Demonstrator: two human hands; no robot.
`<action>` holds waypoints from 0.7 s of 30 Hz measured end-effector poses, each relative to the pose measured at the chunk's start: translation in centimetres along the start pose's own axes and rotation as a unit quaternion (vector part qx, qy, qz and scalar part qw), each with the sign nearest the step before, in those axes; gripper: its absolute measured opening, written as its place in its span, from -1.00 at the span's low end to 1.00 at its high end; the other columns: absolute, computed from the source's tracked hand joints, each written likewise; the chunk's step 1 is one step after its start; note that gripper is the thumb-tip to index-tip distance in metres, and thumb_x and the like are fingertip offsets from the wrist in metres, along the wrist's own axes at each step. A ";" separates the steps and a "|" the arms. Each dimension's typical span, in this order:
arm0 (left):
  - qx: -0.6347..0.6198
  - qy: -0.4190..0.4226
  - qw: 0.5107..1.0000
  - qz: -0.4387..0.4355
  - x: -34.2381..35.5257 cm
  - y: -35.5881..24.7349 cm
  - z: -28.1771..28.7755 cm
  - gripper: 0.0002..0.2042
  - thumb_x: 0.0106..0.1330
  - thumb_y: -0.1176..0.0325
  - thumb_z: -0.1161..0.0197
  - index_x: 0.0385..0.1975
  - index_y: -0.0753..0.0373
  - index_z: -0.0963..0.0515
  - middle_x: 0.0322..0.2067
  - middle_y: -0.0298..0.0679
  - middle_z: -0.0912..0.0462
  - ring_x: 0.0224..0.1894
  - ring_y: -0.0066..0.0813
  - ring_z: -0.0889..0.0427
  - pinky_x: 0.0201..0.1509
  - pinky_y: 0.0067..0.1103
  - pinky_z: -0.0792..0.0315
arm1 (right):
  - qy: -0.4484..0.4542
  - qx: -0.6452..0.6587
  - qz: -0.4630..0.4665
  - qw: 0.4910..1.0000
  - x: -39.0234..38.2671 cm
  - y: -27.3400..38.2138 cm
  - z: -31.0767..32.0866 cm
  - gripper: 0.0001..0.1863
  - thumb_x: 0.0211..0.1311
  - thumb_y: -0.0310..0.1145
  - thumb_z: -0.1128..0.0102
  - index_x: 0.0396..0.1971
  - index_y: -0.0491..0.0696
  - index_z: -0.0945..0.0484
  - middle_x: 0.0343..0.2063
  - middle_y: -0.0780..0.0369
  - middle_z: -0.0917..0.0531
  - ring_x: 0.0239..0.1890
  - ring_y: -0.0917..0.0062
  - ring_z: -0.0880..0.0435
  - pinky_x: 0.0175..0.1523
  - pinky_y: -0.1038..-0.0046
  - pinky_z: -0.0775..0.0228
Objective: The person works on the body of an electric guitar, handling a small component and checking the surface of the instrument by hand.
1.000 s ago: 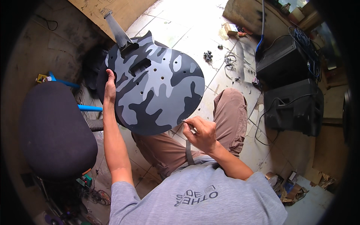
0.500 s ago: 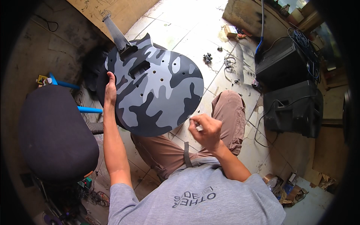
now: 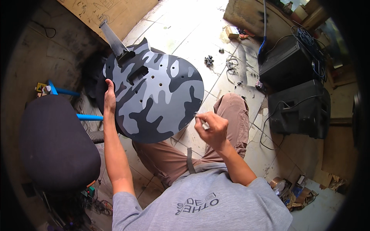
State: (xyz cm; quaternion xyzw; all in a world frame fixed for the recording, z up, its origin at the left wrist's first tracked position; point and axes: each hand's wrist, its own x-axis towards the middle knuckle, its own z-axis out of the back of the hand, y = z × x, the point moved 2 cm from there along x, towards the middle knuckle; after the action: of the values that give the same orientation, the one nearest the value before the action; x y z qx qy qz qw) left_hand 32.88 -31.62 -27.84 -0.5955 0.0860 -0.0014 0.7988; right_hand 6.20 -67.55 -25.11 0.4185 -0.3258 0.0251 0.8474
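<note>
A single-cutaway electric guitar body [image 3: 154,96], painted in grey and black camouflage, is tilted above my lap. Its face shows several small holes and a dark pickup slot. My left hand [image 3: 110,98] grips the left edge, thumb on the face and fingers hidden behind. From the neck pocket a flat greyish bar [image 3: 112,37] sticks out toward the upper left. My right hand [image 3: 212,128] is closed in a pinch at the lower right rim of the body. A small white scrap [image 3: 206,126] shows among its fingers; its kind is unclear.
On my left is a dark padded seat [image 3: 59,142] beside blue tubes [image 3: 89,117]. Black speaker-like boxes [image 3: 298,107] with cables stand at the right. Small black pieces [image 3: 209,61] lie on the tiled floor [image 3: 185,42]; a wooden board [image 3: 102,13] is at upper left.
The whole scene has shifted slightly leftward in view. My right hand has risen slightly along the rim of the guitar body, still pinching the white scrap. My left hand keeps its grip.
</note>
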 end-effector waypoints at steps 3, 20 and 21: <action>-0.067 0.054 0.996 0.037 -1.6 -2.6 -1.7 -0.05 0.55 -0.42 0.32 0.45 0.48 -0.32 0.30 -0.09 -0.55 0.32 -0.35 -0.56 0.41 -0.49 -0.45 | 0.024 0.003 0.006 1.000 -0.8 1.0 -0.4 -0.92 0.12 -0.48 -0.40 -0.38 -0.04 -0.68 -0.56 0.25 -0.68 -0.58 0.43 -0.69 -0.46 0.41 -0.50; -0.064 0.036 0.996 0.047 -0.9 -1.0 -0.7 -0.04 0.54 -0.43 0.32 0.45 0.48 -0.31 0.32 -0.08 -0.53 0.31 -0.32 -0.57 0.40 -0.48 -0.46 | -0.003 -0.009 0.003 1.000 -0.1 -0.8 -0.6 -0.91 0.09 -0.49 -0.42 -0.39 -0.05 -0.69 -0.54 0.24 -0.71 -0.58 0.42 -0.70 -0.45 0.41 -0.52; -0.066 0.037 0.996 0.051 -1.0 -0.9 -0.6 -0.04 0.54 -0.43 0.33 0.45 0.48 -0.31 0.33 -0.08 -0.53 0.32 -0.32 -0.56 0.41 -0.48 -0.46 | 0.004 -0.031 -0.018 0.999 0.0 -1.3 -0.3 -0.91 0.10 -0.49 -0.42 -0.37 -0.05 -0.69 -0.52 0.23 -0.72 -0.55 0.41 -0.72 -0.43 0.42 -0.53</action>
State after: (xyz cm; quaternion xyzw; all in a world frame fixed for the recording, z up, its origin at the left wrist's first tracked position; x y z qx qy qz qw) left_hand 31.93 -32.40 -26.98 -0.6413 0.1456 0.0233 0.7530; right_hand 6.81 -68.20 -26.17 0.3980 -0.3153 0.0020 0.8615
